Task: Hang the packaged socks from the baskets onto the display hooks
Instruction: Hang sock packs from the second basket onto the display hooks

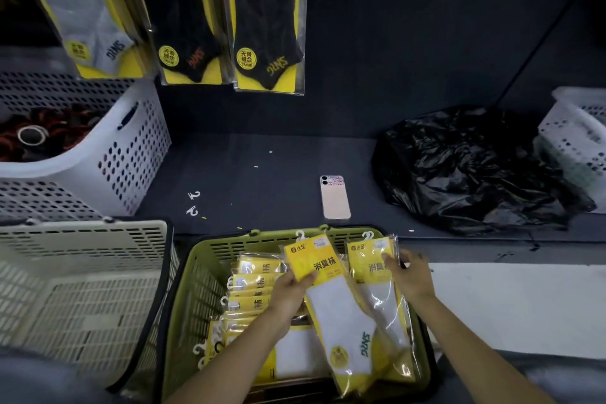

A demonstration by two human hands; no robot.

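Note:
A green basket (196, 275) low in the middle holds several yellow packs of white socks (254, 285). Above it my left hand (290, 293) grips one yellow sock pack (331, 298) by its left edge, tilted with its white hook at the top. My right hand (410, 275) holds a second sock pack (377, 289) just to the right, thumb across its yellow header. On the dark wall panel at upper left hang three packs: a grey-sock pack (88, 16) and two black-sock packs (183, 20) (267, 23).
A beige basket (82, 239) stands at the lower left, with a white perforated basket (131, 147) behind it. On the dark shelf lie a pink phone (335, 197), two loose white hooks (192, 203), a black plastic bag (465, 170) and another white basket (580, 138).

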